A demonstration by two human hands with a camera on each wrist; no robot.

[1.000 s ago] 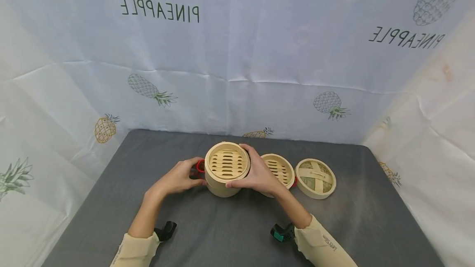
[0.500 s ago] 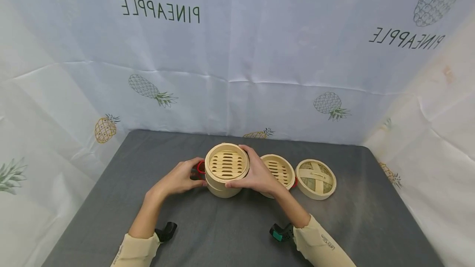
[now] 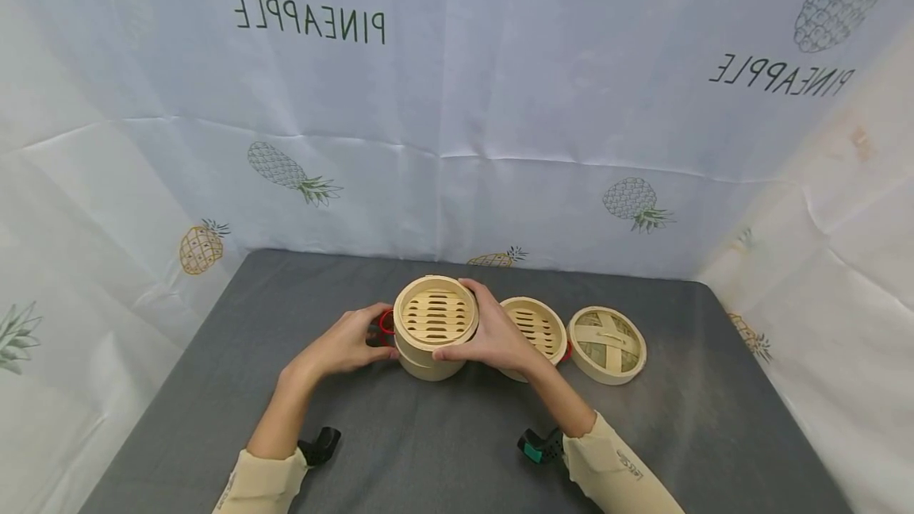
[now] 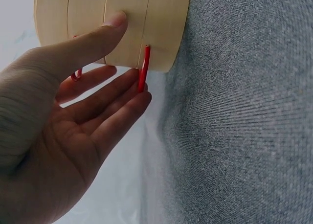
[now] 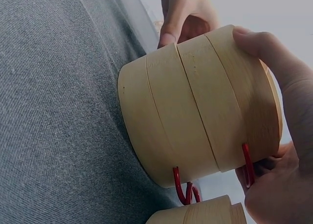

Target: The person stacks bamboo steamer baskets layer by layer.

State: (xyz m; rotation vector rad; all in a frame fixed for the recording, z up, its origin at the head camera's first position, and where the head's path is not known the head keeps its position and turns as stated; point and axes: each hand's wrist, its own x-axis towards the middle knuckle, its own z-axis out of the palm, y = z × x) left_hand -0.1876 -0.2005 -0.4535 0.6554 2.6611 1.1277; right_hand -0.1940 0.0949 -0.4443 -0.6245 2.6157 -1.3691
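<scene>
Two round bamboo steamer baskets stand stacked in the middle of the table. The upper basket (image 3: 435,316) shows its slatted floor; the lower basket (image 3: 428,367) is mostly hidden beneath it. My left hand (image 3: 350,339) holds the stack's left side, its thumb (image 4: 116,19) against the bamboo wall and its fingers behind, by a red loop handle (image 4: 144,70). From the right, my right hand (image 3: 493,333) grips the upper basket, thumb at the front near the rim, fingers round the back. In the right wrist view the seam between the baskets shows a small step beside another red handle (image 5: 248,165).
Just right of the stack is another slatted steamer basket (image 3: 531,327), partly hidden by my right hand and forearm. Beyond it lies a woven bamboo lid (image 3: 607,345). All rest on a dark grey cloth-covered table (image 3: 428,450), with a pineapple-print curtain (image 3: 443,101) behind.
Almost nothing differs. Both hands keep their hold on the stacked baskets, and the other basket and lid stay where they were.
</scene>
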